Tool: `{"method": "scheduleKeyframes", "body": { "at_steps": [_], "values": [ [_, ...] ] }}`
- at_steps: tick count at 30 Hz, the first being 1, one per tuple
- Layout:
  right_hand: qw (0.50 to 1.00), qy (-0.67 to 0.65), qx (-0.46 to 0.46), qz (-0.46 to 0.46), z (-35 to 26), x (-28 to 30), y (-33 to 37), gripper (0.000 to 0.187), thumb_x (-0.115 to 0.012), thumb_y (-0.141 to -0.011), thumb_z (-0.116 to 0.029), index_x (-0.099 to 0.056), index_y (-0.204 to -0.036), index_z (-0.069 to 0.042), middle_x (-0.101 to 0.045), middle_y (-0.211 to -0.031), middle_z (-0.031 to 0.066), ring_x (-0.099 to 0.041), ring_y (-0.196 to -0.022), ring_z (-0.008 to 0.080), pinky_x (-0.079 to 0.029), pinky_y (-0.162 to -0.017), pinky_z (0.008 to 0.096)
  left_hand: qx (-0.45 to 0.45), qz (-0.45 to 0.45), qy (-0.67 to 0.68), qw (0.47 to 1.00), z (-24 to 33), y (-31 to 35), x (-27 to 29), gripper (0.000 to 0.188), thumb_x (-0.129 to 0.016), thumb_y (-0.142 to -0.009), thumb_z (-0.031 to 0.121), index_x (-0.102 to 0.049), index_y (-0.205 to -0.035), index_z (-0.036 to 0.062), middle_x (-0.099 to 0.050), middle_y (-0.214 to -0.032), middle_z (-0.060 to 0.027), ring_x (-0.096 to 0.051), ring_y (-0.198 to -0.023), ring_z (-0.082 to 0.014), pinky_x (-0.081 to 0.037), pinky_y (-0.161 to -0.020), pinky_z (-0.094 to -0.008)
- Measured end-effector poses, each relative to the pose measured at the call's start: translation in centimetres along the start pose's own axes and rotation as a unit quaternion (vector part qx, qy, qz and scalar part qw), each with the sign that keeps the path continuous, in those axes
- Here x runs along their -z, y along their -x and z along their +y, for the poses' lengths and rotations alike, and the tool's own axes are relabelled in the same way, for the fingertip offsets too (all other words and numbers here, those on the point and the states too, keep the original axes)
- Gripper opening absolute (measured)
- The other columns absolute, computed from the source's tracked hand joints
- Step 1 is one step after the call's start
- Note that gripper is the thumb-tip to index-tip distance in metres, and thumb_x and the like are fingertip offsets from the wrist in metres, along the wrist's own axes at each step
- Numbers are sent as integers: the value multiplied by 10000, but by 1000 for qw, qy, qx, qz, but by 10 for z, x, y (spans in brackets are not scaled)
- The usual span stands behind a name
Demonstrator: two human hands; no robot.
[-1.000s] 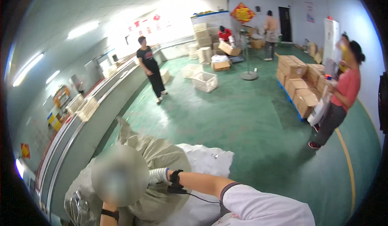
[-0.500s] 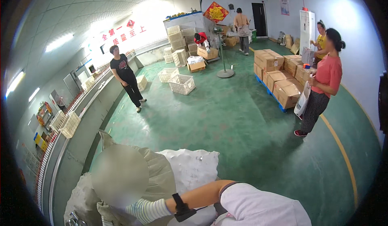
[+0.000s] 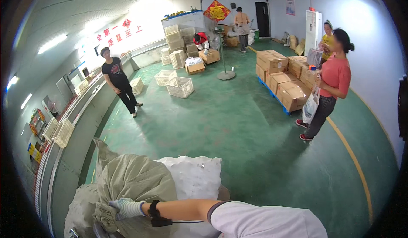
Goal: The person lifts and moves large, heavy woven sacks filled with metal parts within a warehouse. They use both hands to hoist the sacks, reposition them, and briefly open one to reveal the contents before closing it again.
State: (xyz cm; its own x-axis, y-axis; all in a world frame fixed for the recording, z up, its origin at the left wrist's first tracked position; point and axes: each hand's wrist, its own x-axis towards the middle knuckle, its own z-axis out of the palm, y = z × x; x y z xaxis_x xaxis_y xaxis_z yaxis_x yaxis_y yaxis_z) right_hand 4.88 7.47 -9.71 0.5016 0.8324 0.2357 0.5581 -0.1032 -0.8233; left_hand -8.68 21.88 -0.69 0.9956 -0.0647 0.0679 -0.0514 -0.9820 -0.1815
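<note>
My right hand, in a white knitted glove with coloured stripes, clamps a bunched fold of a large grey-green cloth sack directly in front of me on a green-floored work hall's near side; my left hand is out of view, and I cannot tell what it holds or whether it meets the right. A bulging white sack sits just beside the cloth one on its right, while a paler grey sack lies against its left. Well ahead, a person in a black top and trousers stands near white slatted plastic crates. To the right, a person in a coral top holds a white bag beside brown cardboard boxes stacked on a blue pallet.
</note>
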Motion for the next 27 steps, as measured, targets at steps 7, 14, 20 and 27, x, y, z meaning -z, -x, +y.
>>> {"method": "scheduleKeyframes", "body": {
  "at_steps": [7, 14, 20, 27],
  "values": [
    [988, -154, -3, -8, 46, -7, -9, 674, -723, -705, -145, -479, -1324, -34, -610, -1216, 184, -565, -1151, 338, -450, -946, 412, -47, 16, 15, 999, 38, -52, 1, 358, -616, -811, 259, -574, -1147, 142, -581, -1051, -113, -563, -978, -311, -426, -822, -468],
    [974, -199, 83, -73, 34, 17, 25, 707, -651, -733, -54, -411, -1397, -15, -564, -1283, 160, -522, -1169, 225, -424, -978, 330, -58, 15, 15, 998, 52, -51, 2, 336, -620, -810, 248, -583, -1116, 114, -606, -986, -120, -596, -918, -301, -478, -771, -433],
    [974, -107, 192, -60, -25, 53, 93, 764, -720, -715, -69, -405, -1411, -50, -519, -1328, 157, -498, -1222, 265, -415, -1041, 375, -3, 3, -25, 1000, 72, 27, 21, 319, -624, -810, 238, -591, -1090, 89, -628, -929, -126, -625, -866, -293, -522, -726, -403],
    [915, 329, 232, 12, -23, 35, 92, 1041, -837, -493, -264, -377, -1416, -121, -364, -1456, 204, -362, -1336, 400, -280, -1100, 535, 97, 28, 107, 989, 107, 77, -18, 279, -576, -841, 128, -552, -1118, 109, -597, -1001, -167, -648, -861, -335, -558, -690, -440]
  ]
}}
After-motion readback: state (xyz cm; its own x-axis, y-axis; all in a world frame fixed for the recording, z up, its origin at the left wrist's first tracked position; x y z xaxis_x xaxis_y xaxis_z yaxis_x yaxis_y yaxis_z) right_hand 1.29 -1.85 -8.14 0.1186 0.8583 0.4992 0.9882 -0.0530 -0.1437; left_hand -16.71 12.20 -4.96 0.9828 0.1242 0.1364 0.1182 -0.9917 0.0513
